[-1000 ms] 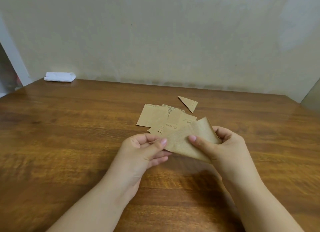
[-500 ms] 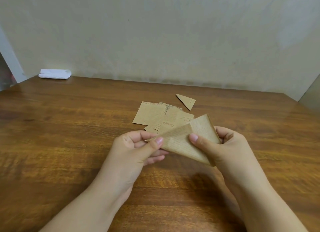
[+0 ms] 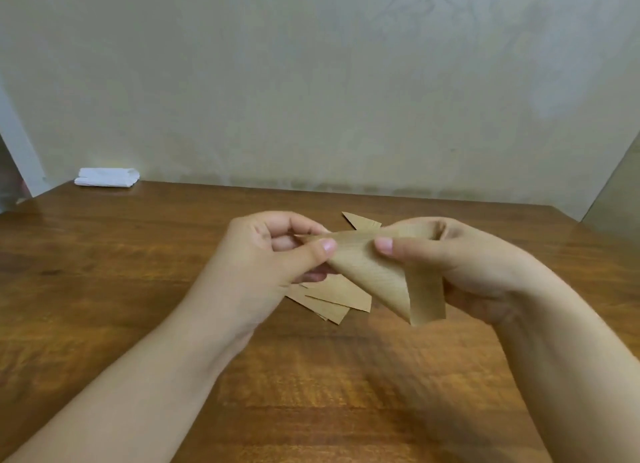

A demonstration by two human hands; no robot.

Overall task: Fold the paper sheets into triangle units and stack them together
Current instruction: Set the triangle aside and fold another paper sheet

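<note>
Pinching one bent paper sheet (image 3: 367,272) mid-frame, left hand (image 3: 263,255) and right hand (image 3: 460,265) both gripping; flat sheets (image 3: 332,301) lying underneath, one triangle unit (image 3: 360,220) behind

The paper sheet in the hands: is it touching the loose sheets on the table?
Apart. The head view shows the paper sheet lifted by both hands, its lower corner hanging beside the loose sheets, above the table.

Tan paper (image 3: 367,275), perhaps faintly lined
</note>
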